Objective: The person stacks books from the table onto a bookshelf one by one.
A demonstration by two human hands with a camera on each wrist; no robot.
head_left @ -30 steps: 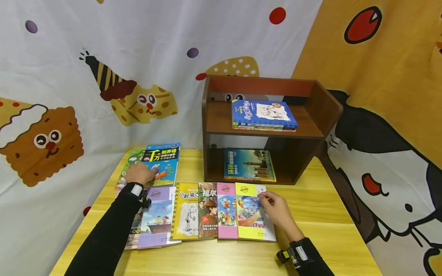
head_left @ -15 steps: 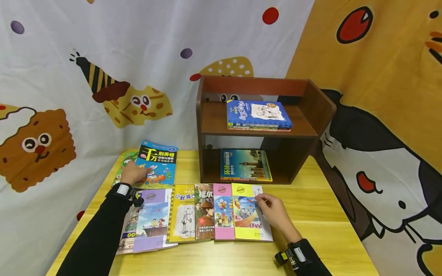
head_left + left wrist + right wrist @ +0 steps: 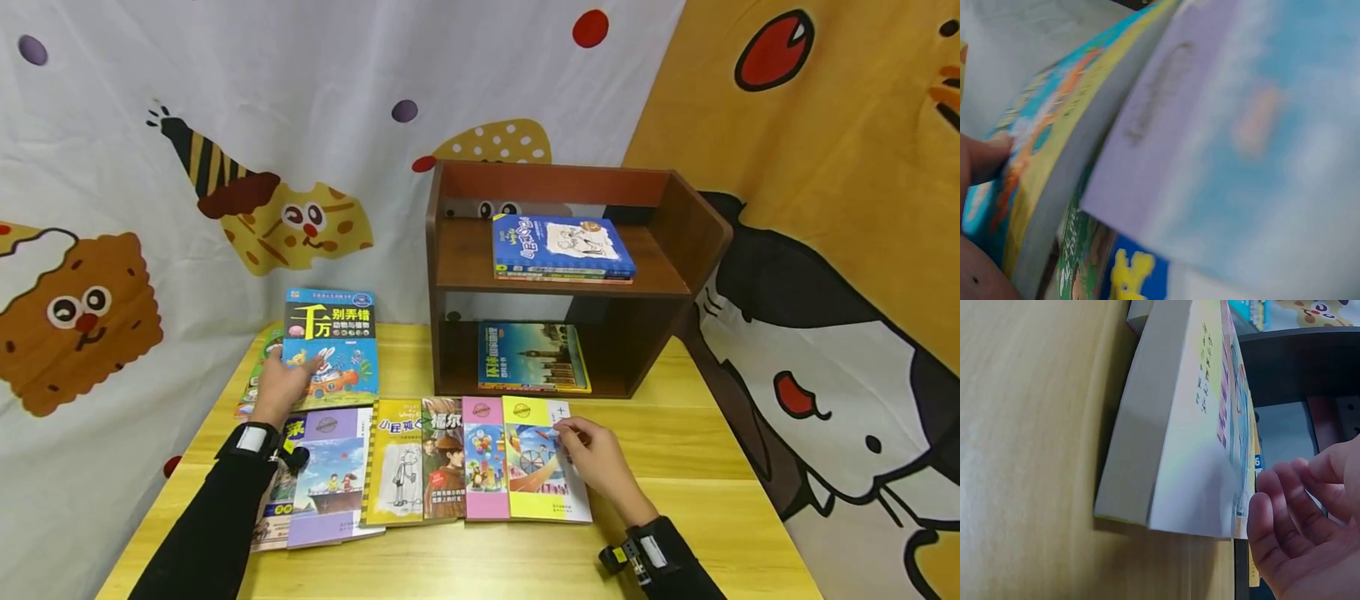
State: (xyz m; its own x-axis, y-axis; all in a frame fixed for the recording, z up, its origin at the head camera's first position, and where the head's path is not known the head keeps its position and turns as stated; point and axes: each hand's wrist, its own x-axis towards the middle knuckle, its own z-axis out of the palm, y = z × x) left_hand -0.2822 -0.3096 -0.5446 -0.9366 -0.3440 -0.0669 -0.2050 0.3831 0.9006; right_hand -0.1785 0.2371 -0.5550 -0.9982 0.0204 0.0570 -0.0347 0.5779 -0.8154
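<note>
At the back left, my left hand grips the left side of a blue book, thumb on its cover; a green book lies partly under it. The left wrist view has my hand at that blue book, which tilts up beside a purple book. My right hand, fingers loosely bent, is at the right edge of a yellow-and-white book. In the right wrist view the fingers of my hand hold nothing, close beside the book.
A row of books, purple, yellow, brown and pink, lies along the table. Behind stands a brown two-tier shelf with blue books above and others below.
The blue book has shifted left and turned straighter, its top edge higher, with my left hand moving left and slightly down. My right hand has stayed by the yellow-and-white book. The head view has shifted slightly.
</note>
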